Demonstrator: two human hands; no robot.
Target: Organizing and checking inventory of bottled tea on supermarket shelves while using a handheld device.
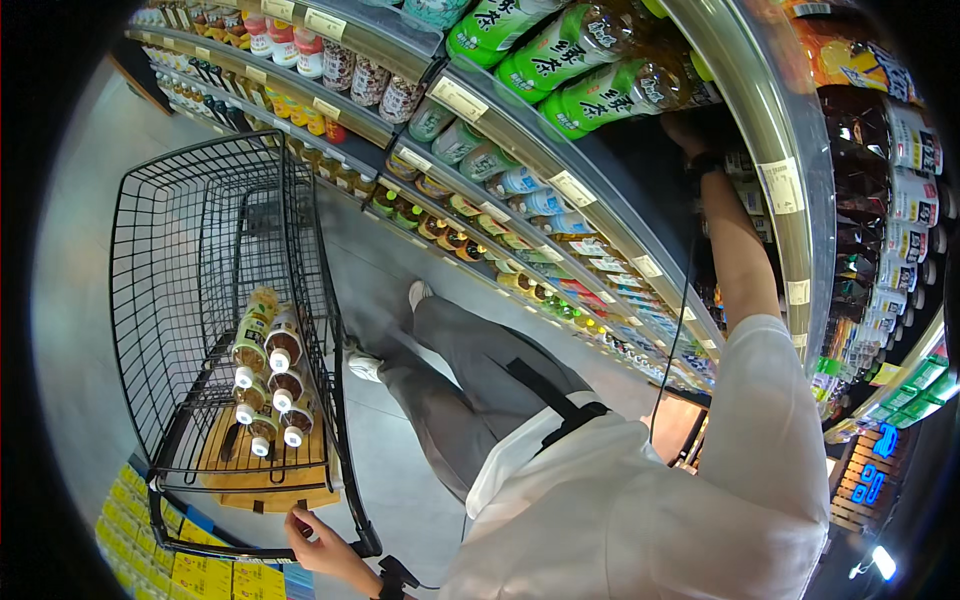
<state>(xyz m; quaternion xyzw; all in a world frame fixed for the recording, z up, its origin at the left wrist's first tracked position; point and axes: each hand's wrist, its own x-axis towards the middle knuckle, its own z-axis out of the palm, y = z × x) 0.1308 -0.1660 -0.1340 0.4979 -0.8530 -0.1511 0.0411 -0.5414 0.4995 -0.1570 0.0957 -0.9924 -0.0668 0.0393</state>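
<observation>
My right arm reaches deep into a dark gap on the upper shelf; my right hand (681, 136) is dim there, beside large green-labelled tea bottles (611, 97), and what its fingers do is unclear. Down by the handle of a black wire shopping cart (217, 555), my left hand (307, 534) has curled fingers near the bar; whether it holds the small dark thing at the fingers cannot be told. Several drink bottles with white caps (270, 375) lie in the cart's basket, above a tan cardboard or paper item (277, 480).
Shelf tiers of bottled drinks (457, 142) with price tags run along my right side. A top shelf holds dark bottles (862, 165). Yellow cartons (202, 574) are stacked behind the cart handle. A thin black cable (679, 322) hangs by my right arm.
</observation>
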